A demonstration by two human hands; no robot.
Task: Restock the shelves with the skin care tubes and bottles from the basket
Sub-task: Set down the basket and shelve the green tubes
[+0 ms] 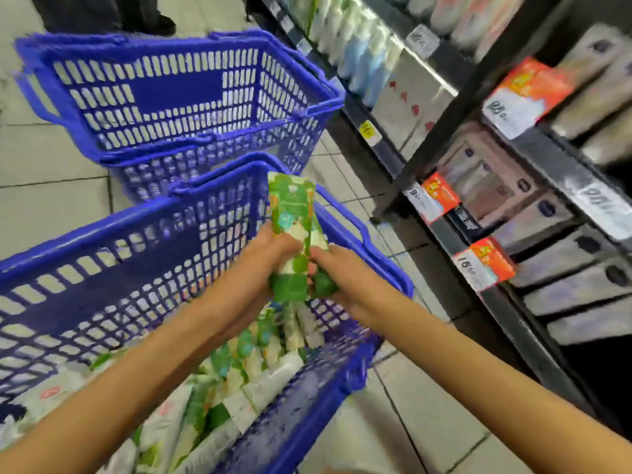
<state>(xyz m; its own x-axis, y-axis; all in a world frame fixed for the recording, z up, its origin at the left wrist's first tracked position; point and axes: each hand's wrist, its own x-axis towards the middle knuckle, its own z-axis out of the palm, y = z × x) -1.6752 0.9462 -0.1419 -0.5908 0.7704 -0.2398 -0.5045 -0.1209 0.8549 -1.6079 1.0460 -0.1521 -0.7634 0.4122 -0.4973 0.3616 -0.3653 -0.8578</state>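
Left hand [273,251] and right hand [342,278] meet over the near blue basket [102,234]. Both are curled round a small bunch of green-and-white tubes [290,213]. The left hand grips the tall tube at its middle, and the right hand holds the dark green lower ends. The tall tube stands nearly upright, its flat crimped end rising above the basket's far rim. Its label is printed in green, white and orange, but the writing on it is too blurred to read.

Below the hands, more tubes of the same kind [239,388] lie heaped in the near basket, mostly on their sides. A second blue basket [178,90] stands just beyond it on the tiled floor [51,159], and nothing shows inside it. Whether the two baskets touch cannot be told.

To the right run dark shelves [533,155], with a narrow strip of floor between them and the near basket's right rim. Their front edges carry white and red-orange price tags [478,265]. One seems to begin with "18", and the other numbers are smeared. Grey boxes [564,289] lie in rows on the lower shelves, and pale bottles [362,53] stand higher up. The lowest shelf at the right shows a dark gap.
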